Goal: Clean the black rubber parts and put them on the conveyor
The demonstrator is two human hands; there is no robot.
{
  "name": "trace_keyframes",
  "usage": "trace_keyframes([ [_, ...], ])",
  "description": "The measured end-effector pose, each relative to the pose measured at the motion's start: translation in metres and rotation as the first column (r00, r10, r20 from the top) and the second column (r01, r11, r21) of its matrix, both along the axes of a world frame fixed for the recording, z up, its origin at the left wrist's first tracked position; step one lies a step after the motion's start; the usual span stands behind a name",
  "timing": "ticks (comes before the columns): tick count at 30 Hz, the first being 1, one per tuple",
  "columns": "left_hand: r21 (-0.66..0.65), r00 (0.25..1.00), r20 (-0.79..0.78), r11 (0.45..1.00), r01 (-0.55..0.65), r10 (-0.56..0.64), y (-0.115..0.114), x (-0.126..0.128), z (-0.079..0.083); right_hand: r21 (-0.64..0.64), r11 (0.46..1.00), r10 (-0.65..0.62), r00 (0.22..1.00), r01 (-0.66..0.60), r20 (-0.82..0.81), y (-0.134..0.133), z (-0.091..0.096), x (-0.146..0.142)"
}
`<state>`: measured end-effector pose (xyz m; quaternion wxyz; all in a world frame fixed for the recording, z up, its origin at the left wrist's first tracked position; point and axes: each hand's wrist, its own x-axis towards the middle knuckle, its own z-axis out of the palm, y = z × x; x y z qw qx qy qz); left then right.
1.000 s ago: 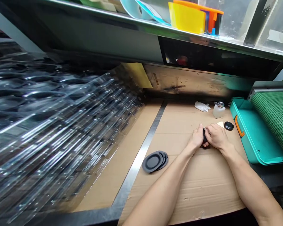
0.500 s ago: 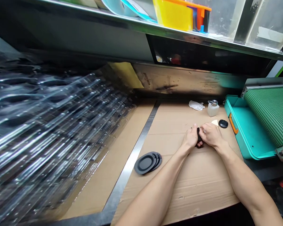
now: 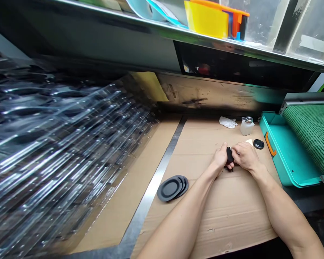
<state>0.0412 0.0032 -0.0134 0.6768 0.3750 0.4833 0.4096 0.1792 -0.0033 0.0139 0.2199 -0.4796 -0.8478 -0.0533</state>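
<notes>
In the head view my left hand [image 3: 220,157] is closed round a small black part [image 3: 229,156], its thumb on top and fingertips curled beneath. My right hand [image 3: 245,155] pinches the same part from the other side with bent fingers. Much of the part is covered, so its exact kind cannot be made out. Small dark bits lie on the cardboard [image 3: 232,216] just below the hands. Several dark grey round discs [image 3: 169,189] overlap in a pile left of my left forearm. A glossy black round disc [image 3: 258,144] lies beyond my right hand, beside a pale scrap of paper [image 3: 249,142].
Tall stacks of clear plastic trays [image 3: 70,154] fill the left side. A small white bottle [image 3: 247,126] and crumpled white tissue [image 3: 228,122] stand at the back. On the right are a teal bin [image 3: 286,180] and green conveyor belt [image 3: 313,133]. A shelf edge [image 3: 151,30] runs overhead.
The whole view has shifted slightly, moving things right and down. My right hand's fingers have drawn back a little, showing more of the black part. Both hands still hold it.
</notes>
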Motion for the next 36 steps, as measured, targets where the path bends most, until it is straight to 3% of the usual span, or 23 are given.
trace_keyframes([
  [7, 0.036, 0.997, -0.069, 0.999, 0.023, -0.02, -0.003, -0.001, -0.002, 0.042, 0.999, 0.005, 1.0, -0.006, 0.026, 0.0, -0.003, -0.004],
  [15, 0.111, 0.972, -0.233, 0.993, 0.042, -0.016, -0.008, 0.001, 0.002, -0.005, 0.995, -0.102, 0.995, 0.102, 0.019, -0.004, -0.004, -0.007],
  [19, 0.129, 0.973, -0.229, 0.991, 0.019, 0.011, -0.01, 0.002, 0.003, -0.017, 0.998, -0.053, 0.998, 0.053, -0.019, -0.003, -0.002, -0.007],
  [31, 0.147, 0.986, -0.161, 0.989, -0.027, 0.051, -0.008, 0.002, -0.007, -0.062, 0.996, -0.06, 0.998, 0.058, -0.017, 0.0, -0.001, -0.007],
  [36, 0.143, 0.976, -0.211, 0.989, -0.023, 0.053, -0.012, 0.005, -0.005, -0.035, 0.998, -0.043, 0.999, 0.043, -0.012, -0.002, 0.001, -0.009],
])
